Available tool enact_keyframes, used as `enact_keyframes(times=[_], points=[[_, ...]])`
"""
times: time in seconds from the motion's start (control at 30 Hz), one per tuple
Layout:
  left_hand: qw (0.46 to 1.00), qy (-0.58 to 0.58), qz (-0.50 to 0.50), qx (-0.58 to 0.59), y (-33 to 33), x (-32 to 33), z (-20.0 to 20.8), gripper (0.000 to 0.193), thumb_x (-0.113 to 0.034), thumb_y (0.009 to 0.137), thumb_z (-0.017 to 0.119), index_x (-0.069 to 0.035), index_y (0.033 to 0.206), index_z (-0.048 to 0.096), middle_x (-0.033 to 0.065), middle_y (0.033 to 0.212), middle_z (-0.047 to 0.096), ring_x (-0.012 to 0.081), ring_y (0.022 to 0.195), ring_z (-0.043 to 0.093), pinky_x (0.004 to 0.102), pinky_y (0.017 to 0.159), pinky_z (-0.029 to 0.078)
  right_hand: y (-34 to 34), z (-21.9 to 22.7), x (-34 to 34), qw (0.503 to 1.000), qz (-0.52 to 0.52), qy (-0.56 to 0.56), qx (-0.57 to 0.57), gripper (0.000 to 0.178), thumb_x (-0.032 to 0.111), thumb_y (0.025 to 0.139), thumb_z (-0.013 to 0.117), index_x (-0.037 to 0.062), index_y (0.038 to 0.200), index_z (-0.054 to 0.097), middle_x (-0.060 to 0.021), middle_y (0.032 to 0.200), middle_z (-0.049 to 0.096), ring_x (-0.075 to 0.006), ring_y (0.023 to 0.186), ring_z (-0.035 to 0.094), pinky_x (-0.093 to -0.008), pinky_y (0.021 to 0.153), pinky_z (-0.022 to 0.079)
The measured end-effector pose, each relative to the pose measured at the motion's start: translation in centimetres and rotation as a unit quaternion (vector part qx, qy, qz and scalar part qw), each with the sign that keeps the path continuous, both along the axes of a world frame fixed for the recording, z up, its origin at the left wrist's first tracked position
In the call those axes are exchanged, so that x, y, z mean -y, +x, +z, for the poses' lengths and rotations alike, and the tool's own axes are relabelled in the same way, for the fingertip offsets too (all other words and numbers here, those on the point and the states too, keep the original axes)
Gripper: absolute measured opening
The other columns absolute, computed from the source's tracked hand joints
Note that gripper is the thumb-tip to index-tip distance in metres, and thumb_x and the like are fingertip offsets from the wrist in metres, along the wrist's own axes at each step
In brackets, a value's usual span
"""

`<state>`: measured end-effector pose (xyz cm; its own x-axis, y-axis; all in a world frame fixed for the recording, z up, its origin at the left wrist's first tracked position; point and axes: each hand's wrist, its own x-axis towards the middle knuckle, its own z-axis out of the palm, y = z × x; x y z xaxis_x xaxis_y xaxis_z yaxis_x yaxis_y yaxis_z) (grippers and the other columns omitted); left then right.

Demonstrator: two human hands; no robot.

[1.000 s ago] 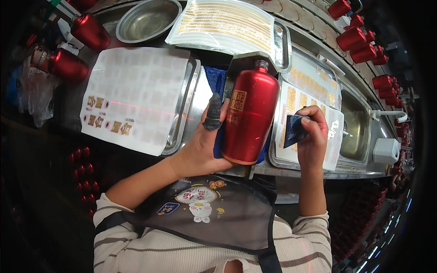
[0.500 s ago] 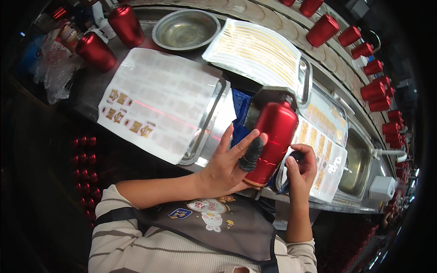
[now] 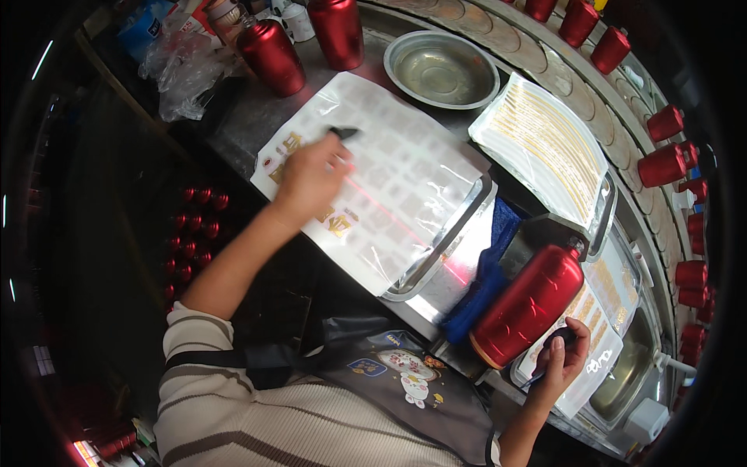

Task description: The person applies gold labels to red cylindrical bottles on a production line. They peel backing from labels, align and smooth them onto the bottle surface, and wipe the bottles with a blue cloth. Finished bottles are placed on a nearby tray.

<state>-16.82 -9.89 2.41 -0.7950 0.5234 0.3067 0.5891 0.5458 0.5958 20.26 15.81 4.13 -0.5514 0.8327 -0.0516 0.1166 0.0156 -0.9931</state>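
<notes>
My left hand [image 3: 310,179], blurred by motion, hovers over a white sheet of gold decals [image 3: 389,183]. A black cover sits on one of its fingers; whether the fingers pinch anything is smeared. The sheet lies on a metal tray [image 3: 424,274], with gold decals showing along its left side. My right hand [image 3: 554,364] is closed beside a red metallic bottle [image 3: 533,303], fingers curled around something dark that I cannot make out. The bottle lies tilted, its neck by a dark angular plate [image 3: 537,231]. A blue cloth [image 3: 484,282] is bunched beside it.
A metal basin [image 3: 441,68] and a sheet of gold stripes [image 3: 545,144] stand farther back. Red bottles [image 3: 271,58] stand at the back left; more line the conveyor [image 3: 580,86]. Decal sheets [image 3: 591,373] and a sink [image 3: 622,377] are at the right.
My left hand has left the bottle and moved left over the decal sheet. The bottle now leans more, and my right hand remains beside it. The view has shifted left.
</notes>
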Motion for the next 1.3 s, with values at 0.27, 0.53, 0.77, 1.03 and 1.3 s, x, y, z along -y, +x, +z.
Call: enact_keyframes(times=[0.27,0.53,0.77,1.03,1.3], points=[[0.960,-0.255,-0.025,-0.111,-8.3,3.4,0.1,0.085,-0.041,0.063,0.087,-0.003,0.132,0.055,0.0140,0.140,0.045,0.0341,0.137,0.033,0.0485,0.113,0.021,-0.5,-0.1,-1.2,0.999,0.029,-0.038,0.021,0.040,0.015,0.090,0.067,0.0000,0.125,0.054,-0.0015,0.097,0.057,-0.0038,0.075,0.047,-0.0160,0.063,0.034],[0.944,-0.274,-0.038,-0.178,-12.3,-2.9,-3.1,0.089,-0.053,0.072,0.080,0.002,0.136,0.049,0.0193,0.143,0.045,0.0350,0.137,0.035,0.0497,0.113,0.022,0.2,0.3,-0.6,0.998,0.009,-0.040,0.051,0.042,0.011,0.089,0.065,-0.0022,0.127,0.052,-0.0042,0.103,0.058,-0.0094,0.091,0.053,-0.0210,0.081,0.042],[0.982,-0.095,-0.064,-0.149,-16.8,-6.0,-5.2,0.049,-0.038,0.077,0.079,-0.004,0.106,0.059,0.0148,0.116,0.065,0.0277,0.113,0.058,0.0438,0.101,0.037,-0.3,0.2,-0.5,0.999,0.009,-0.017,0.050,0.036,0.008,0.089,0.063,0.0002,0.123,0.054,-0.0015,0.093,0.056,-0.0058,0.077,0.047,-0.0197,0.070,0.036],[0.985,0.005,-0.142,0.098,-17.9,-6.9,-4.7,0.034,-0.004,0.078,0.078,-0.002,0.108,0.064,0.0059,0.096,0.067,0.0152,0.094,0.065,0.0315,0.084,0.053,-0.7,0.4,0.2,0.999,0.000,-0.020,0.036,0.036,0.005,0.088,0.064,-0.0006,0.122,0.056,-0.0009,0.097,0.054,-0.0073,0.085,0.048,-0.0205,0.078,0.039],[0.973,0.165,-0.124,0.103,-16.5,-5.3,-3.6,0.027,-0.002,0.091,0.069,-0.003,0.118,0.066,0.0026,0.104,0.069,0.0105,0.095,0.064,0.0257,0.085,0.050,1.2,0.6,2.0,0.992,0.051,0.086,0.073,0.071,0.027,0.076,0.082,0.0019,0.136,0.053,-0.0024,0.105,0.058,-0.0020,0.061,0.042,-0.0182,0.054,0.034]])
